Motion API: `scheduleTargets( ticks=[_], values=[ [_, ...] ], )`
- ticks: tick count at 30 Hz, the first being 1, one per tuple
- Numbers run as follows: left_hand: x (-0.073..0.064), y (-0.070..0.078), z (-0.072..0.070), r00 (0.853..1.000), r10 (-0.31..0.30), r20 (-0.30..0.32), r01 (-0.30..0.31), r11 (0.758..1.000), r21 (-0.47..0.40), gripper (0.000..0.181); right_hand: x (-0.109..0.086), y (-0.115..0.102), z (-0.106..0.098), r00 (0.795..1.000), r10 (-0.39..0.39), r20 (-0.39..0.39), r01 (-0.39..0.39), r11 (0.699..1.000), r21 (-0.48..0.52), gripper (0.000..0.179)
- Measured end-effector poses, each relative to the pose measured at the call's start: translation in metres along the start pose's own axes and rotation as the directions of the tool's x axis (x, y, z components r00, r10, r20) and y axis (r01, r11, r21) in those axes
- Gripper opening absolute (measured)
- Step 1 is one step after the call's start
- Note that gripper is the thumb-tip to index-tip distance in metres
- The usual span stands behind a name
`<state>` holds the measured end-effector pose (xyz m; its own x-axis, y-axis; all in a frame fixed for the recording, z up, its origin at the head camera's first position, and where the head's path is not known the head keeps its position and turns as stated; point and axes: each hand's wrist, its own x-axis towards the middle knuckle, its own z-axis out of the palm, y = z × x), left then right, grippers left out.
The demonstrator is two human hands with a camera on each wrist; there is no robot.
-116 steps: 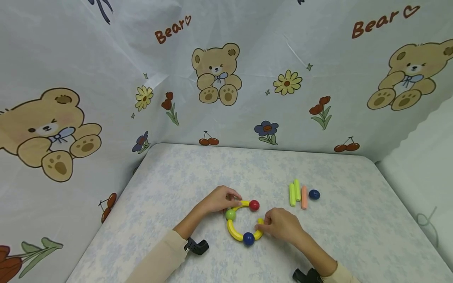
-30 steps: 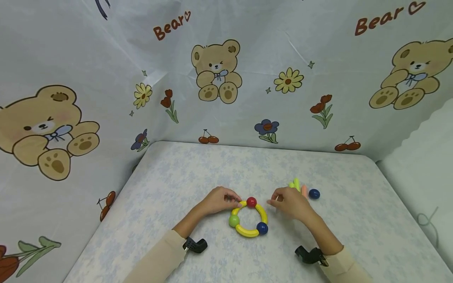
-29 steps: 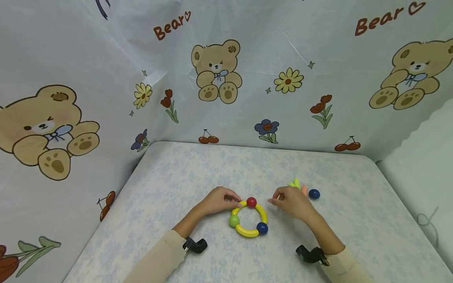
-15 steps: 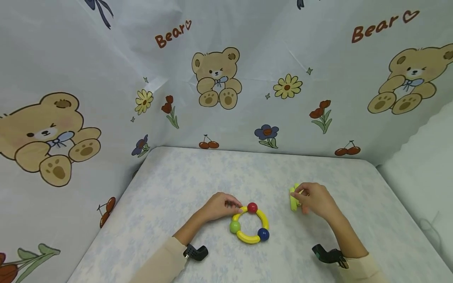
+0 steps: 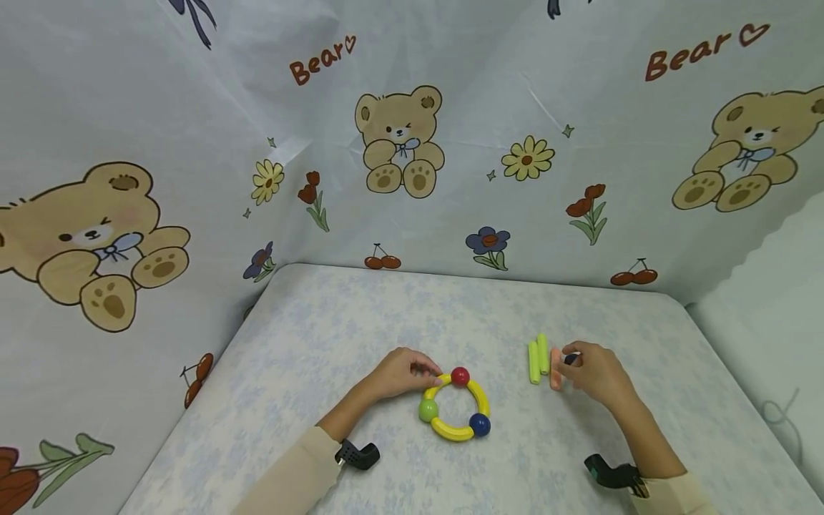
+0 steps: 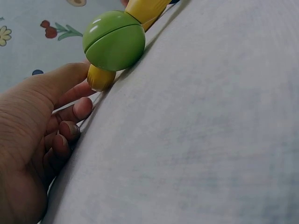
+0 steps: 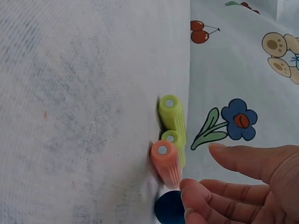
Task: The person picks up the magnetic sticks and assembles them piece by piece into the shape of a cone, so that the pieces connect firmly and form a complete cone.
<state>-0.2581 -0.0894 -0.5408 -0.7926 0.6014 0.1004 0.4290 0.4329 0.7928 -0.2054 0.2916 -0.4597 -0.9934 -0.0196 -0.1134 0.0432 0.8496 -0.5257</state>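
A toy ring of curved yellow rods (image 5: 452,431) joined by a red ball (image 5: 460,377), a green ball (image 5: 428,410) and a blue ball (image 5: 479,425) lies on the table. My left hand (image 5: 400,375) pinches its upper left yellow rod between thumb and fingers; the left wrist view shows the green ball (image 6: 114,41) just beyond the thumb. Further right, my right hand (image 5: 600,372) hovers at a loose dark blue ball (image 5: 571,360), partly hidden by the fingers. In the right wrist view the thumb and fingers are spread apart, fingertips overlapping the ball (image 7: 169,208).
Two yellow-green rods (image 5: 534,363) and an orange rod (image 5: 556,369) lie close left of my right hand, with silvery discs in their ends. The pale patterned tabletop (image 5: 360,307) ends at a bear-print curtain (image 5: 438,214) behind and to the left.
Earlier the ring had a gap at its right; now it is joined round. My right hand has left it and moved right, past the rods, to the loose blue ball. The left hand stays.
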Motion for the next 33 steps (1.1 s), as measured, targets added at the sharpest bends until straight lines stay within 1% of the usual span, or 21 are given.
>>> scheduleTargets(
  ticks=[7,14,19,25,30,33],
  values=[
    [0.001,-0.003,0.0,1.0,0.005,-0.003,-0.005,1.0,0.009,0.017,0.006,0.001,0.007,0.999,0.023,0.023,-0.023,1.0,-0.004,0.047],
    [0.001,-0.002,0.0,1.0,-0.005,0.005,0.005,1.0,0.004,0.016,0.009,0.001,0.016,0.999,0.045,0.012,-0.045,0.999,-0.024,0.045],
    [0.001,-0.002,0.0,1.0,-0.012,0.0,0.012,1.0,0.004,0.015,0.009,-0.003,0.019,0.998,0.065,-0.002,-0.065,0.997,-0.052,0.051],
    [0.0,-0.003,0.0,1.0,-0.005,-0.003,0.005,1.0,0.0,0.015,0.013,-0.004,0.022,0.995,0.097,0.012,-0.095,0.991,-0.096,0.062],
    [-0.001,-0.001,-0.001,1.0,-0.003,0.001,0.003,1.0,-0.009,0.015,0.014,-0.002,0.022,0.996,0.089,0.019,-0.087,0.992,-0.093,0.064],
    [-0.001,-0.001,0.0,1.0,-0.005,0.001,0.005,1.0,-0.004,0.015,0.012,-0.002,0.02,0.996,0.085,0.01,-0.083,0.993,-0.087,0.064]
  ],
)
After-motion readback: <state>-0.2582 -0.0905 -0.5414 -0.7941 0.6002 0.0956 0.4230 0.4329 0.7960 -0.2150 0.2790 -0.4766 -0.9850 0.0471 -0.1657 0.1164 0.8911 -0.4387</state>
